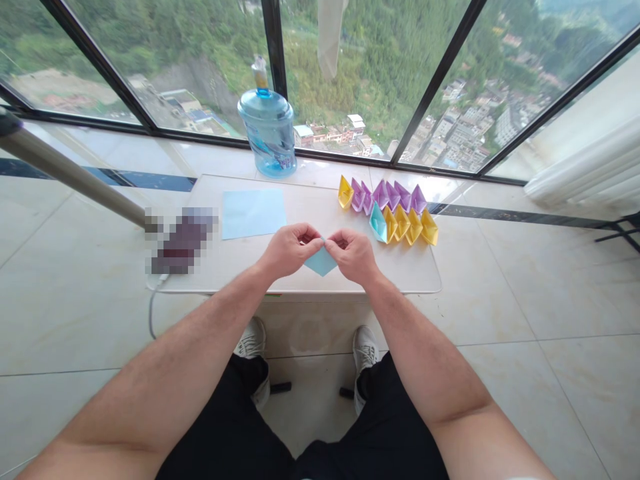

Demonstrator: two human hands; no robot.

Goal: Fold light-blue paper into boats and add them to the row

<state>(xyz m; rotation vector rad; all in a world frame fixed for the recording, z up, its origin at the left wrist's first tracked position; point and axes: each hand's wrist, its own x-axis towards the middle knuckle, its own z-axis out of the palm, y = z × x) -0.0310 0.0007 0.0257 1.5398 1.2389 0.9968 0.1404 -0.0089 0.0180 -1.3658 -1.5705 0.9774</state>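
Between both hands is a small folded piece of light-blue paper (321, 263), its lower corner pointing toward me. My left hand (293, 249) pinches its upper left side between thumb and fingers. My right hand (353, 253) pinches the upper right side, and the two thumb tips nearly meet at the top. The fingers hide the paper's upper part. Beyond my left hand, a flat light-blue sheet (253, 213) lies on the white table (240, 267). Past my right hand stand folded paper boats in two rows: several purple boats (381, 195), several yellow boats (414, 227) and one turquoise boat (379, 223).
A blue water jug (269, 130) stands behind the table by the window. At the table's left end lies a blurred dark object (183, 243) with a white cable (151, 310). A grey pole (75, 170) slants in from the left. White curtains (585, 160) hang at right.
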